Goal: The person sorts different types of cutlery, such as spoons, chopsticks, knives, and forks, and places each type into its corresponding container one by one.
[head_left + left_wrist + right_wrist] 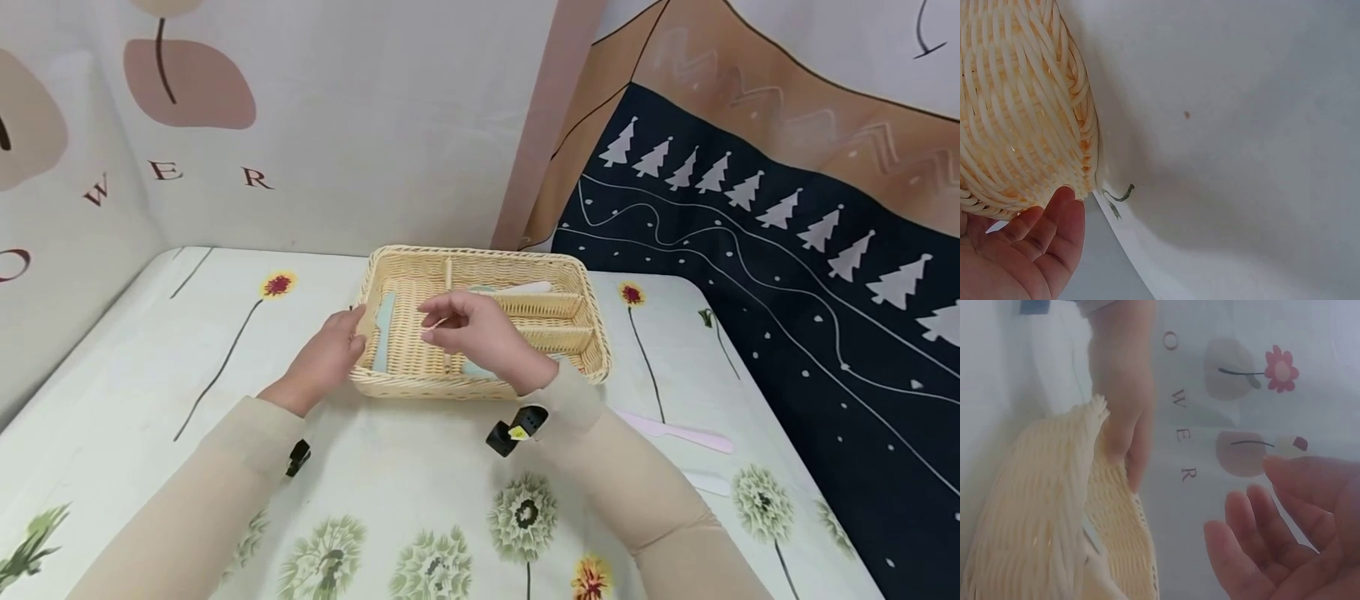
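A pale wicker basket [480,388] with dividers stands on the table. My left hand [322,354] grips its left rim; in the left wrist view, the fingers [1063,234] lie against the woven wall. Over the basket's middle hovers my right hand [480,333], its fingers loosely bent and nothing seen between them in the right wrist view. A light blue-green knife [384,332] lies in the left compartment. In a back compartment on the right there is a whitish utensil [528,287]. Another blue-green piece [476,368] shows partly beneath my right hand.
On the table to the right lie a pink knife [686,434] and a white utensil [708,482], both partly covered by my right sleeve. A flower-printed cloth [420,467] covers the table. Printed curtains [360,125] hang behind and at the sides.
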Available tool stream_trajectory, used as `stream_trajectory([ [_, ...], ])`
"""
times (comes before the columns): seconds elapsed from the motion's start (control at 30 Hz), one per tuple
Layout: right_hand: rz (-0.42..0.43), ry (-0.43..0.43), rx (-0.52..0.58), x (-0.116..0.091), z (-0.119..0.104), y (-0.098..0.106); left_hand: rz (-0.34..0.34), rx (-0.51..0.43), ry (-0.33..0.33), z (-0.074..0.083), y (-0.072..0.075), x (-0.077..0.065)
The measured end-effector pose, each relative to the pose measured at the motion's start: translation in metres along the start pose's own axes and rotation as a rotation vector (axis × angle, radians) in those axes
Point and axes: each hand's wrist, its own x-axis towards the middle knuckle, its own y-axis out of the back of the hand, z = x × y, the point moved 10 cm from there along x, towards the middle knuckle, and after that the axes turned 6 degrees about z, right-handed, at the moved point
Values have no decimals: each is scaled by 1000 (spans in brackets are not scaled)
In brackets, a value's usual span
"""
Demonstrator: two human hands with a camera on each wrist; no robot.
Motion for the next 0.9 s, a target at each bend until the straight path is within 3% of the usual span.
stream_trajectory([
  [0.5,-5,96,-155,-36,16,33,-12,1,8,-2,-3,1],
  [0.9,44,88,-183,-62,34,58,-31,6,11,-3,-3,3],
])
